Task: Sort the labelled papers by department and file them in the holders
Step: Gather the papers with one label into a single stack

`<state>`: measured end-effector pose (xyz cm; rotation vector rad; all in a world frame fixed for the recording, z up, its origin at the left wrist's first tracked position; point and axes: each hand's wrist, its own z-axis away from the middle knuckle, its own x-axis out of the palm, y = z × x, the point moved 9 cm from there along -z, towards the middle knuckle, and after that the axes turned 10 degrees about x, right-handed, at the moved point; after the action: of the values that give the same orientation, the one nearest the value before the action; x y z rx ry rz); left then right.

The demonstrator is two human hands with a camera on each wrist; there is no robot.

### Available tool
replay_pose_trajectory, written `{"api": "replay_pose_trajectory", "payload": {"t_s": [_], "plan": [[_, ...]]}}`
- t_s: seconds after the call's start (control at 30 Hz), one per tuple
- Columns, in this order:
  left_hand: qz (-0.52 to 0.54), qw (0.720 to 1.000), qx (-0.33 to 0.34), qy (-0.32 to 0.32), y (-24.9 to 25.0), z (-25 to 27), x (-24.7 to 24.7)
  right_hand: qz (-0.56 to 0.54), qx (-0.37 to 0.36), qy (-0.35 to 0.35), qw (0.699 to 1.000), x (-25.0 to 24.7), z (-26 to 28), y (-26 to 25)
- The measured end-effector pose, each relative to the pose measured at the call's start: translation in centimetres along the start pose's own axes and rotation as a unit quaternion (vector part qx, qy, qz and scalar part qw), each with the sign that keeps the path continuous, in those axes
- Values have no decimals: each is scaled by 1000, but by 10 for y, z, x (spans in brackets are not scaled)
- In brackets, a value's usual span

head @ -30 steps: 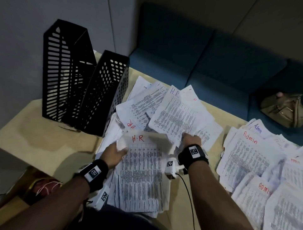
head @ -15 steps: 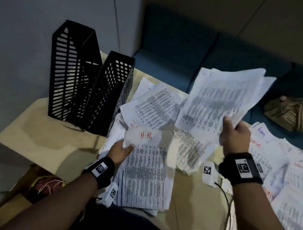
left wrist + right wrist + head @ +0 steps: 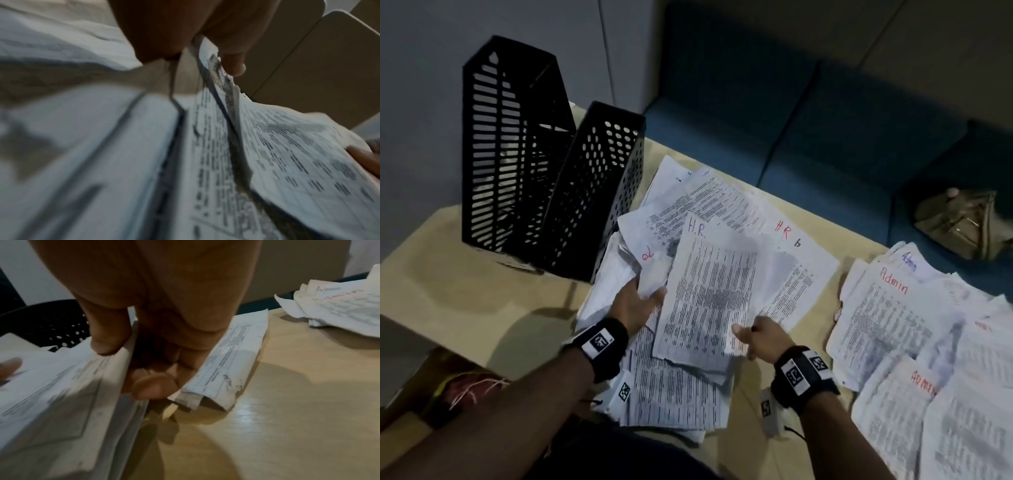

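Observation:
Loose printed sheets marked "H.R" lie in a heap (image 3: 726,212) in the middle of the table. On top of it my right hand (image 3: 743,334) pinches the near right corner of an HR bundle (image 3: 709,294), thumb (image 3: 109,344) above and fingers (image 3: 154,384) below. My left hand (image 3: 650,294) grips the left edge of the HR sheets; its thumb and a finger (image 3: 234,65) pinch paper edges. Two black holders stand at the back left, a tall slotted one (image 3: 510,147) and a lower perforated one (image 3: 599,192). Sheets marked "Admin" (image 3: 893,325) lie spread on the right.
The beige table (image 3: 465,301) shows bare wood left of the heap and between the two piles (image 3: 287,402). A blue sofa (image 3: 825,120) runs behind it, with an olive bag (image 3: 962,222) on it. A box with red cord (image 3: 465,387) sits on the floor at left.
Half a second ago my right hand held a bundle of sheets up in the air to the right. It has come down and left onto the HR stack beside my left hand.

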<state>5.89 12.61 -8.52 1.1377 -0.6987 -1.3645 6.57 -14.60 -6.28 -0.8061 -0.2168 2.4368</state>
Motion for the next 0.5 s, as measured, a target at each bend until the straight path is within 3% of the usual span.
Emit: {"api": "replay_pose_trajectory", "payload": {"t_s": [0.17,0.3,0.37,0.43,0.5], "plan": [[18,1000,1,17,3,3,-7,83,1,-45,996,9,-4,12],[64,998,-10,26,-2,7,-5,-46,-46,98,993,-17,-2,-2],[108,994,-11,19,-1,7,0,-59,-64,149,985,-23,6,-19],[124,992,-9,11,3,5,4,-1,-68,128,989,-9,11,-33],[110,994,9,-10,5,2,6,42,-73,54,995,12,15,-40]]}}
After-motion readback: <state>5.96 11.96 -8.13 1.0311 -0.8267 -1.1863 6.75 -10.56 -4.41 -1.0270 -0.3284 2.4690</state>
